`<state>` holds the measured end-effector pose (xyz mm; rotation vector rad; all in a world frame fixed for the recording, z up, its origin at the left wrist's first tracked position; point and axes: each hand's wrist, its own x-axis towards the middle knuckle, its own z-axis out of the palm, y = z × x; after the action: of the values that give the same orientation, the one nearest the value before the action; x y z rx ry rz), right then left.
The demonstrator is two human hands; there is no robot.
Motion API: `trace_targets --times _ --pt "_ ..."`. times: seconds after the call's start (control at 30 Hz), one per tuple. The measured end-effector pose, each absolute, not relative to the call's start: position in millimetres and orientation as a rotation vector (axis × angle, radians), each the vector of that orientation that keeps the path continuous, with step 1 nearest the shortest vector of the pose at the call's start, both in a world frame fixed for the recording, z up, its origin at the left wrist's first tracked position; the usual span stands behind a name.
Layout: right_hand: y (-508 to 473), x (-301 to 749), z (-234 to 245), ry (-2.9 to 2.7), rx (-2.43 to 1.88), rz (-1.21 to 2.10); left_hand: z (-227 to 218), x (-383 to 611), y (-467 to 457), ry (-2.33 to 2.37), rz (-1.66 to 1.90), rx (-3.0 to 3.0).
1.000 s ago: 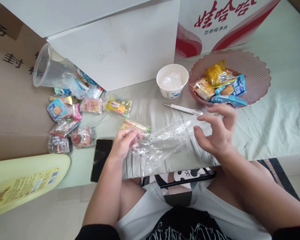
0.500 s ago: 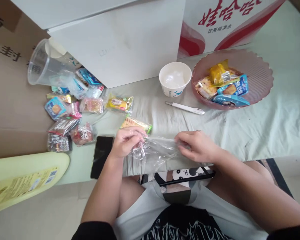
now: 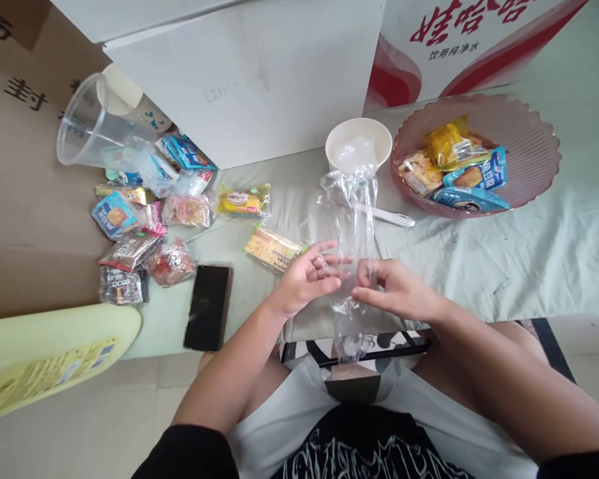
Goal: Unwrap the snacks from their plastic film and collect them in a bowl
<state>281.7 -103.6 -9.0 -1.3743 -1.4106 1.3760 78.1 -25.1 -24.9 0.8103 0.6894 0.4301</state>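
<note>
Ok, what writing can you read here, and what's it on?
"娃哈哈", top cut off: red-white box
"饮用纯净水": same box
"封": carton; its other characters are cut off or unclear
"Lzh", rest too faint: white box
Too small, blurred or stylised: bottle label, snack packs, shirt

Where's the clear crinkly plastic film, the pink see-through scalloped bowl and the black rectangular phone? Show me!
Clear crinkly plastic film (image 3: 352, 213): head view, its upper part.
Pink see-through scalloped bowl (image 3: 529, 150): head view, bare right inside.
Black rectangular phone (image 3: 207, 309): head view, middle of its screen.
</note>
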Motion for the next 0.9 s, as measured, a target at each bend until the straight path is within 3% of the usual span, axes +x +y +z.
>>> trace_targets --times 0.43,0.63,0.9 --pt "-110.7 274.6 -15.2 -1.012 -1.208 1.200 -18.7 67.6 -26.4 0.724 0.714 1.036" --pt "-111.4 279.8 -11.2 -1.252 -1.211 1.069 -13.1 60.9 -26.2 0.636 1.014 1.409" --pt "-110.4 283.6 -10.0 -1.536 -1.380 0.898 -21.5 54.9 -16.2 0.847 0.901 1.955"
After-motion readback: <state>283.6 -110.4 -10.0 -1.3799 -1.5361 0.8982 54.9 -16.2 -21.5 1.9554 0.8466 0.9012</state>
